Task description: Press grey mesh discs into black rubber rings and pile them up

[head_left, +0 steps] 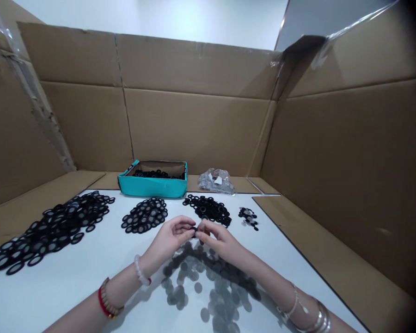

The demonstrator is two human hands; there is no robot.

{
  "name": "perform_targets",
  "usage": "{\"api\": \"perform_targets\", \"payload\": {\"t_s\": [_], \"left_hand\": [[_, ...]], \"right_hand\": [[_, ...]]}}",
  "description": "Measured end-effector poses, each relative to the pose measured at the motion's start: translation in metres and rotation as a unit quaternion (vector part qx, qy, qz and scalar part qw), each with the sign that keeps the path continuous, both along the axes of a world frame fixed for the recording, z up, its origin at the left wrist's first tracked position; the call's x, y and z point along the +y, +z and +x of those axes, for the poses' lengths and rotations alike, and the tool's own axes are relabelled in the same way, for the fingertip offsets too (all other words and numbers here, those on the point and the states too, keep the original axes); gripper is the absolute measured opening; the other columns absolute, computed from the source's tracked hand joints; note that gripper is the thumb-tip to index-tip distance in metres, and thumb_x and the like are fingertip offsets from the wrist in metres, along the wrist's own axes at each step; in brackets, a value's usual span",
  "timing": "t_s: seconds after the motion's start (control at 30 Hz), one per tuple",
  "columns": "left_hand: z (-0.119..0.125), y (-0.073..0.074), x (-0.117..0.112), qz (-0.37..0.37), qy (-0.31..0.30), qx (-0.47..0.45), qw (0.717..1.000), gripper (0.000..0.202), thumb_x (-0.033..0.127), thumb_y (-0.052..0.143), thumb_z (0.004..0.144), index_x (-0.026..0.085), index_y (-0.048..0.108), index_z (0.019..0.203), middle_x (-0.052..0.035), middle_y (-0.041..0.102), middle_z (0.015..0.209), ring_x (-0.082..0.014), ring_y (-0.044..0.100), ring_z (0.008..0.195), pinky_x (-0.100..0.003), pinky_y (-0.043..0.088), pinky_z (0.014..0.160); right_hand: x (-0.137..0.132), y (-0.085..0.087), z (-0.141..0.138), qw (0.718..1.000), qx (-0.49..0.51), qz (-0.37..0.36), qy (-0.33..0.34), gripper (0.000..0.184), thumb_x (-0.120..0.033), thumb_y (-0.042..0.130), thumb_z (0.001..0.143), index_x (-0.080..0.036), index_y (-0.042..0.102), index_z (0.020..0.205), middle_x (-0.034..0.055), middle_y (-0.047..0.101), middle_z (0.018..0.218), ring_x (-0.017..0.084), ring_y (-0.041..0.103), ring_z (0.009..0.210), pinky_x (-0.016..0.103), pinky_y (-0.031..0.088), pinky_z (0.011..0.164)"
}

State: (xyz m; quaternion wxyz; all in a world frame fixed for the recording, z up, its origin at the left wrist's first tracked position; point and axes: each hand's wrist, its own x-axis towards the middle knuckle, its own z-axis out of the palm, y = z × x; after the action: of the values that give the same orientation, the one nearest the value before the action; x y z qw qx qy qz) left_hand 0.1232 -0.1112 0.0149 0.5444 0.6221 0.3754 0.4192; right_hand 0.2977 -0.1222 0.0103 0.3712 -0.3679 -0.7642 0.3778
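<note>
My left hand (171, 238) and my right hand (217, 238) meet above the middle of the white table (79, 291). Thumbs and fingertips of both pinch a small black ring (194, 231), which the fingers partly cover. Below and between my forearms lie many loose grey translucent discs (225, 300), with darker ones in the shadow of my hands. Just beyond my fingers is a heap of black rings (211, 210). Left of it sits a pile of black-rimmed pieces with greyish centres (145, 216).
A long pile of larger black rings (58, 226) covers the left side. A small cluster of black and clear pieces (248, 217) lies at right. Behind stand a teal box (152, 187) with black rings inside and a clear plastic bag (216, 181). Cardboard walls (197, 120) enclose the table.
</note>
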Motion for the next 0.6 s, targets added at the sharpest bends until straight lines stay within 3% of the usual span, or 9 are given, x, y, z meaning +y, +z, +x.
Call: {"api": "perform_targets", "payload": {"t_s": [0.3,0.43,0.6], "left_hand": [[-0.0005,0.008,-0.0044,-0.006,0.006,0.016,1.0,0.024,0.029,0.064,0.072,0.016,0.062,0.092,-0.0072,0.064,0.097,-0.0211,0.059,0.092,-0.032,0.047,0.081],[0.0004,0.0056,-0.0045,0.014,0.001,0.025,1.0,0.021,0.027,0.065,0.071,0.016,0.063,0.089,-0.0069,0.066,0.093,-0.0209,0.06,0.089,-0.032,0.047,0.08],[-0.0004,0.008,-0.0063,-0.03,-0.004,0.015,0.999,0.022,0.027,0.065,0.071,0.016,0.063,0.09,-0.0061,0.066,0.089,-0.0199,0.06,0.086,-0.03,0.047,0.078]], "right_hand": [[-0.0012,0.0035,0.0015,1.0,-0.025,0.009,-0.004,0.022,-0.035,0.046,0.089,-0.018,0.053,0.076,-0.0012,0.052,0.07,0.014,0.047,0.068,0.024,0.035,0.062],[-0.002,0.0019,0.0014,0.999,-0.048,0.021,-0.005,0.023,-0.036,0.048,0.087,-0.018,0.049,0.073,-0.0021,0.048,0.068,0.013,0.043,0.064,0.023,0.033,0.058],[-0.0044,0.0026,0.0001,0.997,-0.061,0.051,-0.002,0.032,-0.034,0.041,0.09,-0.018,0.042,0.063,-0.0032,0.04,0.061,0.012,0.04,0.061,0.023,0.031,0.057]]}}
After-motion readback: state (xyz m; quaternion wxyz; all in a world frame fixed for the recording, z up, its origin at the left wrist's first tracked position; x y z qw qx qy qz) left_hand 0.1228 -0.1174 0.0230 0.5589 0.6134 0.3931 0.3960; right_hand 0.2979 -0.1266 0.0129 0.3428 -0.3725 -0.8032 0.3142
